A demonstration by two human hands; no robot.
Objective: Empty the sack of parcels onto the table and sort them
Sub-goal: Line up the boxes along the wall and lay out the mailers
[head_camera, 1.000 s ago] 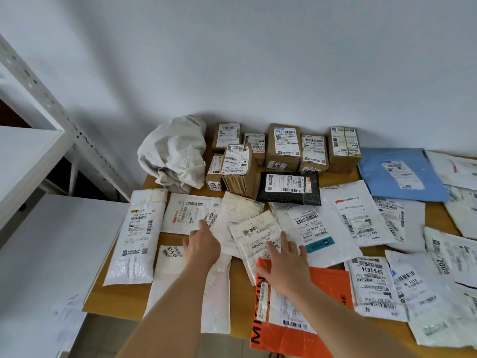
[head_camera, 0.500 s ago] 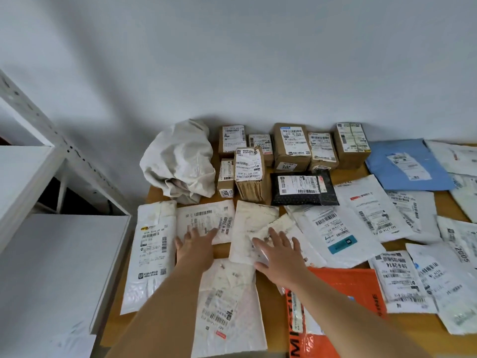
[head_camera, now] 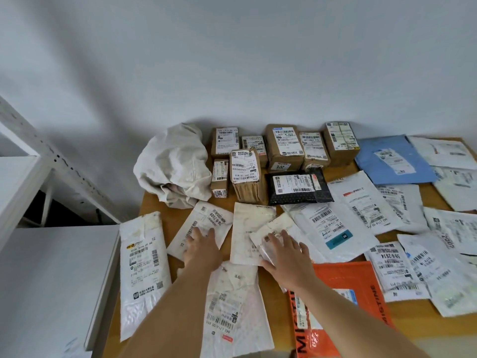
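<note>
two hands lie flat on the mailers near the middle of the wooden worktop point(head_camera: 154, 202). the left hand point(head_camera: 202, 245) has its fingers straight and spread, pressing on a tilted white mailer point(head_camera: 204, 226), gripping nothing. the right hand point(head_camera: 285, 254) is likewise open, fingers spread, palm down on a small white mailer point(head_camera: 273, 228) that overlaps a larger pale one point(head_camera: 247, 228) on its left. the crumpled empty sack point(head_camera: 173, 166) sits at the far left of the worktop, against the wall. just right of it stand the brown boxes point(head_camera: 284, 148) in a cluster along the far edge, with a black mailer point(head_camera: 296, 187) in front of them. flat white mailers cover the right side, with a blue mailer point(head_camera: 387, 161) far right and an orange one point(head_camera: 343, 288) near, partly under the right forearm. a long white parcel point(head_camera: 142, 267) lies along the left edge, beside a white shelf unit point(head_camera: 38, 254).
</note>
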